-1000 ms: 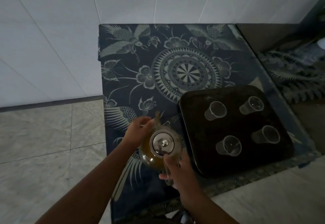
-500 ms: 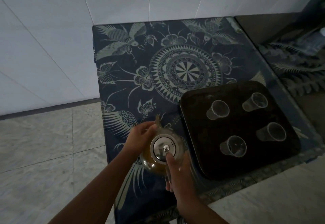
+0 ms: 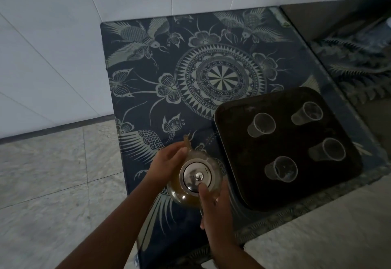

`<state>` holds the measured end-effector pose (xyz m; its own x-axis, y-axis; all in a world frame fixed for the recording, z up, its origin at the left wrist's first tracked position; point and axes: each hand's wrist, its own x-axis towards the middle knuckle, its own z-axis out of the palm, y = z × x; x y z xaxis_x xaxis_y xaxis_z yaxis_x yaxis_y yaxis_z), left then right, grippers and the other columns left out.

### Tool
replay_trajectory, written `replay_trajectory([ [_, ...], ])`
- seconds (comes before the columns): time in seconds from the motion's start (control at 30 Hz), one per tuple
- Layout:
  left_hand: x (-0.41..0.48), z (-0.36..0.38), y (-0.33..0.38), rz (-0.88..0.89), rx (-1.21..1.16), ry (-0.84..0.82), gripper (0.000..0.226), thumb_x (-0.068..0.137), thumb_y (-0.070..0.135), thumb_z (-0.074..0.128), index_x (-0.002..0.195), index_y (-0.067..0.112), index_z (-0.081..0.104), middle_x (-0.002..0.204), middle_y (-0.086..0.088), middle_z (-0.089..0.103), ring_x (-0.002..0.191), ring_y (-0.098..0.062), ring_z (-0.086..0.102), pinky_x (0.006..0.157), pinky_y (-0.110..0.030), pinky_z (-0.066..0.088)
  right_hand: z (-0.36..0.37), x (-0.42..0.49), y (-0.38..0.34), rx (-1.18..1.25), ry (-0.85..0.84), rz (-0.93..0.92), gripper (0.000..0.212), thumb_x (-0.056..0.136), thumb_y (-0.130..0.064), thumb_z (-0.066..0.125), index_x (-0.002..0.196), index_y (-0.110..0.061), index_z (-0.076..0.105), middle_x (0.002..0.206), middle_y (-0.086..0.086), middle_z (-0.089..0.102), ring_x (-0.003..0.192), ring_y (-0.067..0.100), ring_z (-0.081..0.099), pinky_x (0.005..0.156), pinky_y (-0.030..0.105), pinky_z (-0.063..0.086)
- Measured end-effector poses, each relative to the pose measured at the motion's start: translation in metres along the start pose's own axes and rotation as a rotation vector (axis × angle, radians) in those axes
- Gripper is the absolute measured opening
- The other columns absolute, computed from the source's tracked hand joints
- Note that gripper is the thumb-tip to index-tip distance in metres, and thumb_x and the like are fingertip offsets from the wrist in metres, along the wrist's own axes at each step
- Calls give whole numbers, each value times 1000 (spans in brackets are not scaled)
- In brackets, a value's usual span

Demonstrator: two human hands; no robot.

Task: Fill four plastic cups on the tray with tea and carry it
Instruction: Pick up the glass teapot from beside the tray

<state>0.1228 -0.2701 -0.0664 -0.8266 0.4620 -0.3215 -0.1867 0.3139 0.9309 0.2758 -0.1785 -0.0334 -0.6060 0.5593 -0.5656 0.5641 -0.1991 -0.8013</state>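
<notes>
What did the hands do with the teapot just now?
The right hand slid its thumb up onto the lid, near its knob. The left hand still presses the teapot side, and the four cups on the tray stay empty.

Four clear cups [image 3: 261, 125], seemingly empty, on dark tray [image 3: 239, 148].

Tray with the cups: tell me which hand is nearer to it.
Right. The right hand holds the teapot close by the left edge of the tray; the left hand touches the teapot's other side, farther from it.
</notes>
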Motion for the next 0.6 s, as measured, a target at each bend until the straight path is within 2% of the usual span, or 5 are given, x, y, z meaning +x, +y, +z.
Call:
replay_trajectory([
  [0.07, -1, -1, 0, -13, -6, -7, 50, 85, 61, 55, 112, 25, 74, 90, 6, 78, 83, -13, 75, 87, -47, 60, -1, 0, 1, -17, -2, 25, 93, 69, -83, 64, 148, -60, 20, 133, -6, 64, 90, 19, 66, 56, 22, 49],
  [0.27, -3, -2, 0, -28, -19, -21, 50, 82, 64, 54, 111, 28, 72, 91, 9, 79, 83, -9, 75, 85, -41, 60, -8, 7, 9, -39, -71, 5, 116, 61, -86, 64, 155, -52, 6, 145, -15, 48, 126, 18, 57, 103, 39, 50],
  [0.43, -3, -3, 1, -26, -18, -22, 50, 84, 62, 54, 111, 25, 72, 90, 7, 78, 82, -10, 75, 83, -39, 59, -11, 9, 13, -46, -79, 18, 124, 48, -97, 63, 152, -60, 8, 153, -5, 47, 126, 14, 57, 101, 44, 54],
  [0.53, -5, 0, 1, -52, -45, 10, 43, 89, 54, 59, 113, 21, 73, 92, 7, 79, 85, -11, 76, 82, -33, 58, -11, 9, 14, -29, -93, 30, 107, 49, -96, 64, 138, -76, 7, 147, 7, 54, 110, 20, 55, 76, 24, 47],
  [0.6, -5, 2, 1, -62, -60, 22, 26, 98, 39, 60, 112, 20, 73, 91, 7, 79, 84, -9, 75, 81, -29, 56, -12, 9, 14, -23, -90, 13, 104, 49, -96, 63, 136, -78, 8, 150, -7, 51, 121, 19, 59, 90, 32, 50],
])
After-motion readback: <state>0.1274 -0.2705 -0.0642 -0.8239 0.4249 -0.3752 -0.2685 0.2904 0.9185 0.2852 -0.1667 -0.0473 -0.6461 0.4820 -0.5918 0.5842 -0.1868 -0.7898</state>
